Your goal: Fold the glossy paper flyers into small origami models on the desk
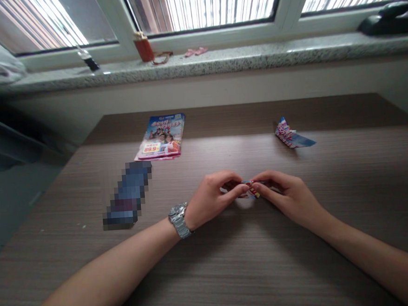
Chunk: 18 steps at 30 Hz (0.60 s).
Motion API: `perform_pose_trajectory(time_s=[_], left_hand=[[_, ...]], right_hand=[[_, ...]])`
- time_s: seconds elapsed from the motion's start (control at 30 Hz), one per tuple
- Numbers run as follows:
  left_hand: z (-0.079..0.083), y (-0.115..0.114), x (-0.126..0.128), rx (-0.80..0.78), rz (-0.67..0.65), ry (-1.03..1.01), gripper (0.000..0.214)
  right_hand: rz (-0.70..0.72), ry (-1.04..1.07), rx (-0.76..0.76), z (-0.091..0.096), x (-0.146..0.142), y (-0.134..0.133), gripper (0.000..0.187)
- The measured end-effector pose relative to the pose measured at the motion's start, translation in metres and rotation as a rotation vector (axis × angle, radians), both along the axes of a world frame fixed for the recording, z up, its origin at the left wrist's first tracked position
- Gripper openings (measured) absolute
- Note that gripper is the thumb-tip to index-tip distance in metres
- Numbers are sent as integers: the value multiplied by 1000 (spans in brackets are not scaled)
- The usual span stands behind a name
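Between my two hands is a small piece of folded printed paper (254, 191), with red, yellow and blue on it. My left hand (214, 196), with a metal watch (180, 220) on its wrist, pinches the paper's left side between thumb and fingers. From the other side, my right hand (287, 194) pinches it at the right. Much of the paper is hidden behind my fingers, so its full shape cannot be made out. Beyond my right hand, a folded paper figure (290, 135) in blue and pink print rests on the table, one pointed end to the right.
A stack of printed flyers (163, 137) lies at the back left of the brown table (212, 273). Nearer me is a blurred-out dark flat object (128, 195). On the stone windowsill (253, 56) stand a red container (143, 47), a small dark bottle (89, 61) and a black object (390, 18).
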<state>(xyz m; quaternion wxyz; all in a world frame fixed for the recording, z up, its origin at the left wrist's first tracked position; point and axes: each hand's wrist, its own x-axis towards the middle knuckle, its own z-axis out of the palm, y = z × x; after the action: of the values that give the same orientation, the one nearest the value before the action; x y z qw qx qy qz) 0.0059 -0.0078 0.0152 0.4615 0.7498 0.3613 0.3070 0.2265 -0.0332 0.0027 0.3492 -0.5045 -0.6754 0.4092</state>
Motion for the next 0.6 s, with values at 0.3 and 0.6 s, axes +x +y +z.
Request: perform_pose_trajectory(time_s=[0.3, 0.6], left_hand=[[-3, 3, -1, 13, 64, -33, 22], [0, 2, 0, 61, 20, 21, 20]], right_hand=[[18, 58, -63, -4, -1, 1, 27], [31, -2, 8, 2, -2, 0, 25]])
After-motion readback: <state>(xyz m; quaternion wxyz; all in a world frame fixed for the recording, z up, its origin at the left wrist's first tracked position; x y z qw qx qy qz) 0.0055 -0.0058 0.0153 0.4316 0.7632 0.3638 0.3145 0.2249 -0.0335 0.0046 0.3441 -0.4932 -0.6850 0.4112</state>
